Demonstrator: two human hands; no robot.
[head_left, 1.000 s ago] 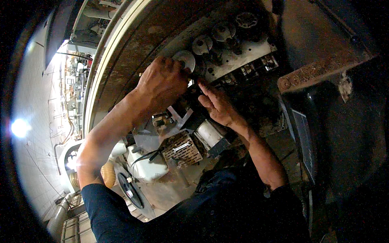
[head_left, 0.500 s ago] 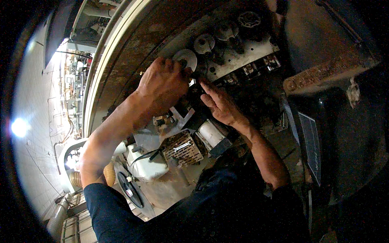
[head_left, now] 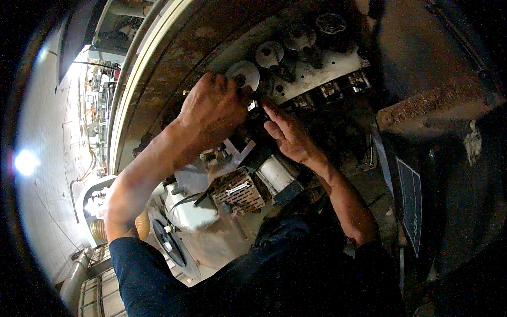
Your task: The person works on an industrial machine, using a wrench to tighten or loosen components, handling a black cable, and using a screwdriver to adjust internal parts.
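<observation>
My left hand is curled beside the lowest of several pale round discs on a dirty machine. Its fingertips are hidden, so what it grips cannot be made out. Just right of these fingers a small shiny metal part catches light. My right hand comes up from the right with its index finger stretched toward that part and its thumb apart. No object shows in its palm. The discs run along a light metal plate with holes in it.
Below my hands, a combination wrench lies on a rusty slotted plate. Beside it are a white plastic tank and a boxy part with a pale cylinder. A rusty beam juts in at right; a pale curved edge runs along the left.
The view has shifted slightly. Both hands keep nearly the same pose, with my right index fingertip a little farther from my left hand.
</observation>
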